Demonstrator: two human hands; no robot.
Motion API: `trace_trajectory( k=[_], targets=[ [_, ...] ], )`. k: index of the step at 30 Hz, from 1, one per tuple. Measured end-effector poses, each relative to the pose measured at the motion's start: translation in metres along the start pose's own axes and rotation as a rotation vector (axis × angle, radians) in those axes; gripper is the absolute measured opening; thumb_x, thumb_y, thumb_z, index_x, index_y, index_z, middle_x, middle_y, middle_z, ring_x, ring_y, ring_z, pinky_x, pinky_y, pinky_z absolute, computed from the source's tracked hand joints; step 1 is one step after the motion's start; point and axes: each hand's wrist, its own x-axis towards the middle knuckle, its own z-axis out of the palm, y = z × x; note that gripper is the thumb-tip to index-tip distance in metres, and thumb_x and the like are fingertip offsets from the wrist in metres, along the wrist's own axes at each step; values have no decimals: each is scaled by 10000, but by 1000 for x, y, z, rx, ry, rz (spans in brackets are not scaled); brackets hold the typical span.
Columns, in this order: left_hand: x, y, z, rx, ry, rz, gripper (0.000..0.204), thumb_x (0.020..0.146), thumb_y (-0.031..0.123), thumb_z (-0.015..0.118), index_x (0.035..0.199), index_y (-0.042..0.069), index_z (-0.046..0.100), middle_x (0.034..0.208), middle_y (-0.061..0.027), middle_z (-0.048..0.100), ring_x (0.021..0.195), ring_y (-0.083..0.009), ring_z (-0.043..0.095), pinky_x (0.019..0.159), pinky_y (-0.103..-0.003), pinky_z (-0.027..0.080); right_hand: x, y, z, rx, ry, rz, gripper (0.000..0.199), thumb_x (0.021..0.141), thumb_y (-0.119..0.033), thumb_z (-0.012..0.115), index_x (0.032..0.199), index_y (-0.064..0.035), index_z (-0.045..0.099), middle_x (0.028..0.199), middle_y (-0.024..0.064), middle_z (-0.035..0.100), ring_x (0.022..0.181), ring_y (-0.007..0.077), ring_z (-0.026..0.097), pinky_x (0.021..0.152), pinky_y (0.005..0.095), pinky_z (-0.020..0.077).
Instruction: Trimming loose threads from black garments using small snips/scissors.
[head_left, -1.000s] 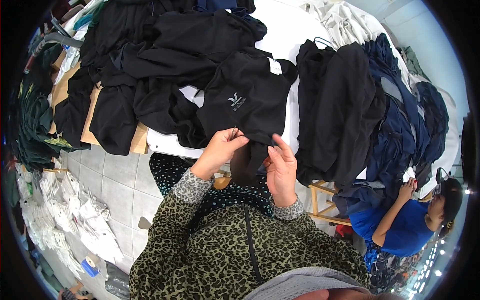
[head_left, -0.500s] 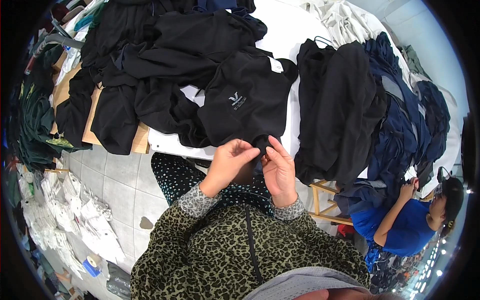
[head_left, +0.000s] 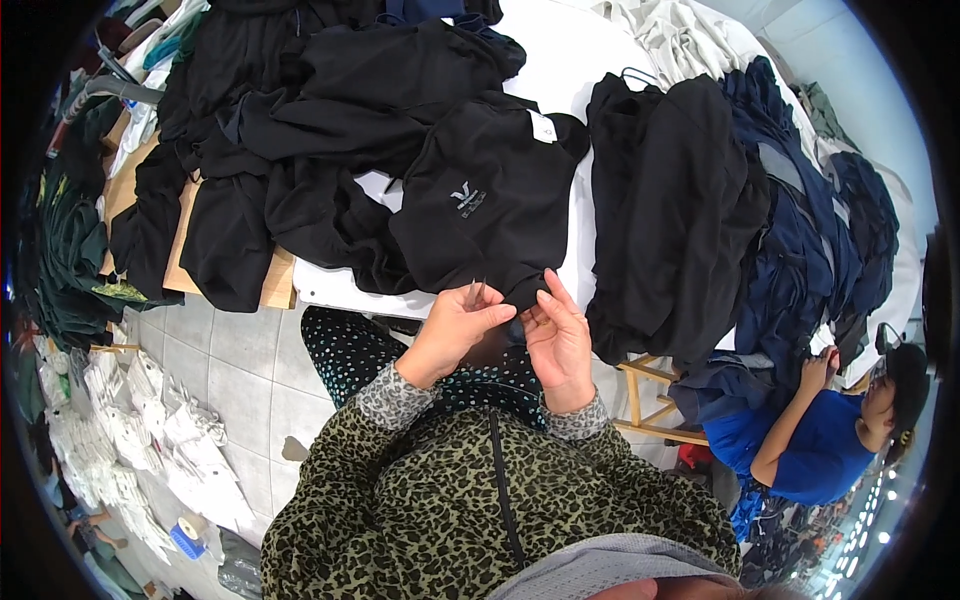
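A black garment [head_left: 500, 220] with a small grey print and a white neck label lies on the white table, its near edge drawn toward me. My right hand [head_left: 560, 345] pinches that edge between thumb and fingers. My left hand [head_left: 450, 335] is closed beside it, thumb against the cloth. From the left fingers stick up the thin metal points of what look like small thread snips [head_left: 477, 291]; their handles are hidden in the palm.
More black garments [head_left: 390, 80] are heaped at the far left, and a black stack [head_left: 675, 220] lies right of the garment. Navy clothes [head_left: 800, 220] cover the right side. A person in blue [head_left: 815, 450] sits there. White pieces [head_left: 150, 420] lie at lower left.
The metal points now show above my left fingers, which have turned slightly. The garment's edge lies flatter across my right fingers. The view has shifted a little.
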Motion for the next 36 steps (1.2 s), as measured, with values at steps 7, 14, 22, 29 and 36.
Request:
trace_trajectory(
  k=[7,14,22,29,36],
  targets=[
    [2,-4,-4,-63,-20,-42,163,821,137,699,824,64,553,633,63,494,448,-1,370,403,-163,274,-2,2,9,-29,18,-38,384,849,14,583,1230,23,527,1003,80,613,915,162,568,864,311,450],
    [1,-13,2,151,7,132,142,814,111,703,783,53,577,682,82,499,581,-1,389,514,-179,323,1,15,5,-110,15,-169,439,837,24,605,1261,40,488,951,53,594,853,115,561,823,252,453],
    [2,-14,0,139,0,150,146,809,105,708,773,58,574,705,86,497,647,-7,394,572,-174,326,-1,13,11,-133,65,-184,440,844,7,602,1265,43,482,914,38,597,832,104,559,767,234,450],
    [1,-9,1,95,7,80,134,816,129,702,787,70,585,670,90,503,559,4,388,488,-168,302,-2,10,10,-79,50,-174,413,855,37,579,1257,55,487,949,54,586,858,111,565,820,246,470],
    [3,-15,0,99,-10,94,142,815,134,706,788,72,581,660,90,497,543,6,382,475,-168,291,0,19,-1,-200,8,-264,443,849,24,569,1275,67,458,954,58,581,854,119,566,843,260,455]
  ],
)
